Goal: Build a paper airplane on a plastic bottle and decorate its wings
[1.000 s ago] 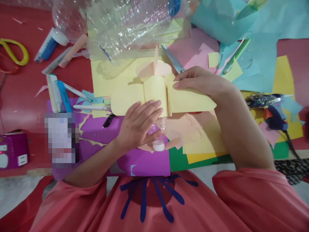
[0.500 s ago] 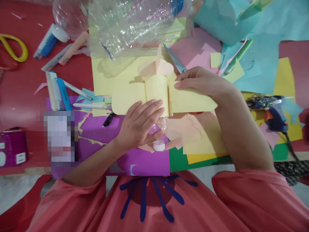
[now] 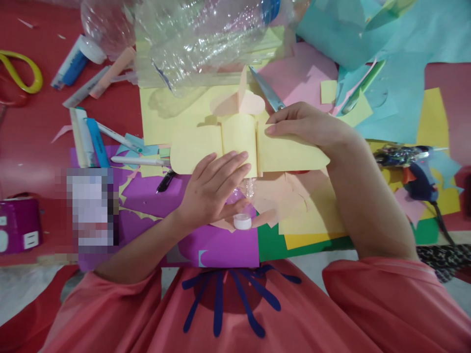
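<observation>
A toy plane (image 3: 239, 135) made from a small plastic bottle wrapped in pale yellow paper lies across the middle of the view. Peach paper fins stand at its far end, and the white bottle cap (image 3: 242, 221) points toward me. My left hand (image 3: 215, 189) holds the body near the cap, its fingers over the paper and the thumb beside the bottle neck. With thumb and fingertips, my right hand (image 3: 305, 125) pinches the upper edge of the right wing (image 3: 294, 149) close to the body. The left wing (image 3: 195, 149) sticks out untouched. Both palms are hidden.
Scissors (image 3: 267, 88) lie just beyond the right hand. Clear plastic bottles (image 3: 206, 44) fill the far middle. A glue gun (image 3: 421, 179) rests at the right, and markers (image 3: 96, 142) and a phone-like blurred object (image 3: 91, 208) at the left. Coloured paper scraps cover much of the table.
</observation>
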Demonstrator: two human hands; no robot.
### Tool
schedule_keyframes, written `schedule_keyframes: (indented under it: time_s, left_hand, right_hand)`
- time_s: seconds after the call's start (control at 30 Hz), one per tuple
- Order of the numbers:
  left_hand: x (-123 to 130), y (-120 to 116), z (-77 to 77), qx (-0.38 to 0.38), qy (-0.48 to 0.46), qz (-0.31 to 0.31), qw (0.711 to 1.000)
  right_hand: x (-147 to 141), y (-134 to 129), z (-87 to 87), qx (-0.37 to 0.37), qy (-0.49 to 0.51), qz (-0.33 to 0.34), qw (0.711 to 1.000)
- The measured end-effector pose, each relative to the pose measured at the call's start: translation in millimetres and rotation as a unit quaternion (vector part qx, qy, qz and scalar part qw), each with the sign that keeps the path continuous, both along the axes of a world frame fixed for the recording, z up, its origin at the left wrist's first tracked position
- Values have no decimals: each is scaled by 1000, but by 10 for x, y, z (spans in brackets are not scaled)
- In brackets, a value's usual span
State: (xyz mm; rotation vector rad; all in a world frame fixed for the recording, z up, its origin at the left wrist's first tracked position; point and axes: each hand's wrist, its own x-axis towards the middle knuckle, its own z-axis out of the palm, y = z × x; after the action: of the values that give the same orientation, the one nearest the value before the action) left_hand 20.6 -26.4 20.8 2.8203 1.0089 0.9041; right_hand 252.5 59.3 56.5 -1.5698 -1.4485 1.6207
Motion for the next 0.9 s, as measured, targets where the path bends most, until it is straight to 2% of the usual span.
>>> schedule_keyframes:
  time_s: [0.07, 0.13, 0.3, 0.53, 0.9]
  left_hand:
    - [-4, -1, -9, 0, 2, 0, 1000]
    - [-8, -2, -16, -8, 3, -1, 1000]
    - [-9, -2, -22, -16, -8, -3, 1000]
    - [-9, 2, -21, -8, -2, -4, 1000]
    - [-3, 1, -3, -11, -5, -2, 1000]
  right_hand:
    - [0, 6, 8, -50, 14, 15, 999]
    - [9, 11, 4, -65, 23, 25, 997]
    - [24, 17, -32, -38, 51, 31, 997]
    - [-11, 4, 12, -85, 18, 8, 996]
    - [11, 7, -43, -50, 39, 30, 998]
